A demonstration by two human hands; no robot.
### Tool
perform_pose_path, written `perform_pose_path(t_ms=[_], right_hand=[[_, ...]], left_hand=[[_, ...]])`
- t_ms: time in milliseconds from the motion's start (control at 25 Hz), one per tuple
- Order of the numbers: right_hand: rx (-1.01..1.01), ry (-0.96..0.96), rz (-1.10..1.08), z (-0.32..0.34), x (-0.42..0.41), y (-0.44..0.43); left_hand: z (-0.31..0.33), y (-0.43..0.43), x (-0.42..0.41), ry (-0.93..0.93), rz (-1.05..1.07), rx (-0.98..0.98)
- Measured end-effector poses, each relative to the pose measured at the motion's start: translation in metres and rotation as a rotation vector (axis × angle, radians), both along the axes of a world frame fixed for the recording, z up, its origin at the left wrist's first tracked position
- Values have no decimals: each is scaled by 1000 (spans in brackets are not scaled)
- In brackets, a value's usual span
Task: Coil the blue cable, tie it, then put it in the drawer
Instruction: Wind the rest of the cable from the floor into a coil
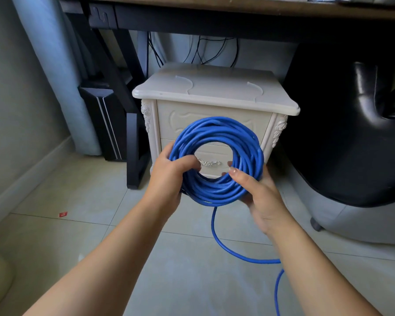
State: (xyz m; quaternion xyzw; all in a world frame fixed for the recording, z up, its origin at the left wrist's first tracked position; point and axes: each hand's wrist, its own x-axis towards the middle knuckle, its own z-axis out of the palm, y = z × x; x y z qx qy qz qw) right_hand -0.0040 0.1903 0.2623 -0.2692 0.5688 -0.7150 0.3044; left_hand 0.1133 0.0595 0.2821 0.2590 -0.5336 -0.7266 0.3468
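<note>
From the head view, a pale grey tiled floor (55, 236) runs up to a light wall on the left, where a pale blue curtain (55, 65) hangs. A small red scrap (63, 214) lies on the tiles. A cream bedside cabinet with carved drawer fronts (214, 92) stands under a dark wooden desk (214, 21), with thin black wires (214, 49) hanging behind it. A glossy black padded chair (351, 144) sits to the right, cut off by the frame edge. The thick blue cable (249, 144) is held up in front of the cabinet as a round coil of many loops. It hides much of the upper drawer front, and the lower drawer (214, 153), closed, shows through the ring with its silvery handle (209, 163). The left hand (171, 176) grips the coil's left side, fingers curled round the bundle. The right hand (260, 197) holds the lower right, thumb laid over the front (the fingers behind are hidden). A loose tail drops from the bottom of the coil, curves across the floor and leaves the lower edge, its end unseen. No tie is visible on the coil.
</note>
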Motion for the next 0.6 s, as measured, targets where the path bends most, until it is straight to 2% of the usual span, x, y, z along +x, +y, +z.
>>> perform_pose_path(t_ms=[120, 240, 400, 480, 600], right_hand=[[-89, -210, -12, -6, 8, -7], [-101, -230, -151, -2, 7, -8], [-88, -155, -291, 6, -3, -5], [-32, -48, -299, 9, -6, -3], [118, 220, -262, 12, -4, 3]], left_hand=[[-2, 14, -5, 93, -25, 182], [-12, 21, -7, 16, -102, 251], [-9, 12, -2, -242, -272, 51], [-4, 1, 0, -242, -258, -50], [2, -14, 6, -271, -242, -338]])
